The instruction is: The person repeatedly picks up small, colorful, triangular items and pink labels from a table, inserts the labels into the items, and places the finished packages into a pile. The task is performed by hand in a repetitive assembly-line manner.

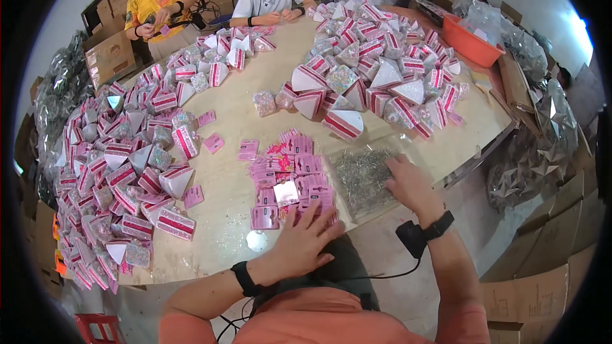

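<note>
My left hand (pixel 299 246) lies with fingers spread over the near edge of a pile of pink printed cards (pixel 306 164). A small silvery-white square (pixel 286 193) rests on that pile. To its right is a clear plastic bag (pixel 361 214) holding a tangle of thin, wire-like metallic pieces (pixel 360 175). My right hand (pixel 409 183) is at the bag's right side, its fingers curled together at the metallic pieces. Anything pinched in those fingers is too small to make out.
Wedge-shaped glittery packages with pink bands are heaped on the left (pixel 127 165) and at the far right (pixel 382 57). Two people sit across the table (pixel 236 99). An orange basin (pixel 470 44) stands at the right edge. Cardboard boxes (pixel 529 293) are at lower right. A cable hangs from my right wrist.
</note>
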Motion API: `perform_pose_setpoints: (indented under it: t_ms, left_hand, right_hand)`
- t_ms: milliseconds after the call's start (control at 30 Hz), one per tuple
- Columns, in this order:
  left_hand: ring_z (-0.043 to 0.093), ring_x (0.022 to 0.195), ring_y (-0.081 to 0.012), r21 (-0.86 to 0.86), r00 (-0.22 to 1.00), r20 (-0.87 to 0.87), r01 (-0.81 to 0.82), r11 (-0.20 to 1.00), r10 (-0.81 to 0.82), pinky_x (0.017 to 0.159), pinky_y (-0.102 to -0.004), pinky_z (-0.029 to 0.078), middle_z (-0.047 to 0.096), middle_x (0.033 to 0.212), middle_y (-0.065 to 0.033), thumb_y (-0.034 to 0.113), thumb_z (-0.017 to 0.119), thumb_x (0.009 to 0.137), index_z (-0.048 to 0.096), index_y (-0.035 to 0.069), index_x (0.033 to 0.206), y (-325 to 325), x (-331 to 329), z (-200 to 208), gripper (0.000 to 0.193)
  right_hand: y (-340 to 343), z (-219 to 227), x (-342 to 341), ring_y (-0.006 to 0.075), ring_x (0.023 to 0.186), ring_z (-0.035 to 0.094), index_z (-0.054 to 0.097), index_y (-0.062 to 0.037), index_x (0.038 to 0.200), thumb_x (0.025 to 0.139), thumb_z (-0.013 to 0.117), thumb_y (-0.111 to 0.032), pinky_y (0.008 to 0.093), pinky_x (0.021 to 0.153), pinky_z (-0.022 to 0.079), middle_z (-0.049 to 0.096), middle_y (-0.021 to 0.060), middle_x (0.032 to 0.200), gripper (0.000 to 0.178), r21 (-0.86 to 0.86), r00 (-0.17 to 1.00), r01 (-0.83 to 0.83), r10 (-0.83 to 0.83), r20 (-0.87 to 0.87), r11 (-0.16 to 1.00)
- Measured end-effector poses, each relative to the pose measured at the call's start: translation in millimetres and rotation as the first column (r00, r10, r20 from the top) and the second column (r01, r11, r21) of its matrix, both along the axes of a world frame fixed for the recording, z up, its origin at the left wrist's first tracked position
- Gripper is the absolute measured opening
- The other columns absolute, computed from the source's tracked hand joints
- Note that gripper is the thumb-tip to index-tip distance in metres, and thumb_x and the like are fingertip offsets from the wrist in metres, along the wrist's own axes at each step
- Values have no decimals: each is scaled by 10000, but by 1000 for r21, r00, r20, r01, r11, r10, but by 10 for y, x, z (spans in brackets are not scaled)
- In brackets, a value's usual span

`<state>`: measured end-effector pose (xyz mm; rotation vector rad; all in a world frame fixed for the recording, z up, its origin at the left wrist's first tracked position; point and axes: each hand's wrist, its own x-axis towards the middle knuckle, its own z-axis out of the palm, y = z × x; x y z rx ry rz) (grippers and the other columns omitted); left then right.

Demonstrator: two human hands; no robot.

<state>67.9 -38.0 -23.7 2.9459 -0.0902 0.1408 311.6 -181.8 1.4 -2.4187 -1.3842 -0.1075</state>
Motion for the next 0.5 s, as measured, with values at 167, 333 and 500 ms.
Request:
perform_pose_setpoints:
  t_ms: [167,333,500]
  left_hand:
    - [285,1301,-369,52,995,32,-101,994,100,988,-624,238,354,1390,-114,408,686,751,437,127,1310,155,-23,-31,674]
    - [268,1313,-376,16,992,76,-99,995,97,993,-625,236,355,1386,-125,385,688,755,451,120,1294,194,-65,-47,646]
    - [258,1320,-384,-26,992,57,-109,994,111,1002,-624,232,348,1388,-140,371,695,754,465,118,1276,193,-106,-28,624]
  right_hand:
    - [173,-173,142,395,843,594,575,-25,876,779,505,-38,481,725,475,582,205,870,120,-114,998,-27,33,56,993]
    - [192,-109,167,393,839,591,595,-21,849,764,488,-25,485,733,467,597,208,838,136,-25,1000,-15,15,-8,1000]
    - [169,11,211,392,805,577,587,-5,813,759,511,-52,460,724,459,600,210,792,104,146,993,-69,81,-81,987]
